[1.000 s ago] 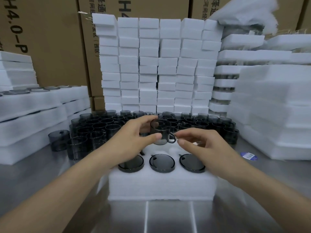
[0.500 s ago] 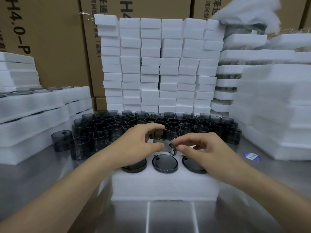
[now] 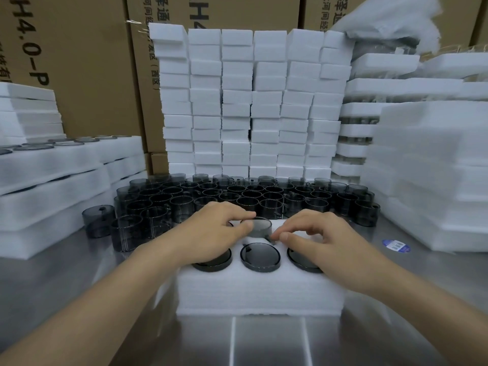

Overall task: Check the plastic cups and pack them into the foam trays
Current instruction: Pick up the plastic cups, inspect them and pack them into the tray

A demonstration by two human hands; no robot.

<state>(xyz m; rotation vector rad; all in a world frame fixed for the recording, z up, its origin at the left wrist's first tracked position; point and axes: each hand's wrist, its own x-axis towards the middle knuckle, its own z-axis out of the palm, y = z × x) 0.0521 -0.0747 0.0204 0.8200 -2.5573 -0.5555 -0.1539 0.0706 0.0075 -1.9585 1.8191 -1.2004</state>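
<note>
A white foam tray [image 3: 260, 289] lies on the steel table in front of me. Its front row holds three dark smoky cups, bottoms up; the middle one [image 3: 260, 256] shows fully. A further smoky plastic cup [image 3: 260, 226] sits partly down in the tray's back row, middle hole. My left hand [image 3: 211, 233] grips its rim between thumb and fingers. My right hand [image 3: 314, 237] pinches the small handle at the cup's lower right. Behind the tray stand several loose smoky cups [image 3: 237, 196] in rows.
Stacks of small white foam blocks [image 3: 250, 101] rise behind the cups. Packed foam trays [image 3: 52, 180] are piled at left, more foam trays [image 3: 427, 180] at right. One lone cup [image 3: 98, 220] stands at left. A blue sticker [image 3: 396, 245] lies on the table. Cardboard boxes [image 3: 87, 62] form the back wall.
Both hands have lowered the held cup from above the tray down into the middle hole of the back row. The grips are unchanged.
</note>
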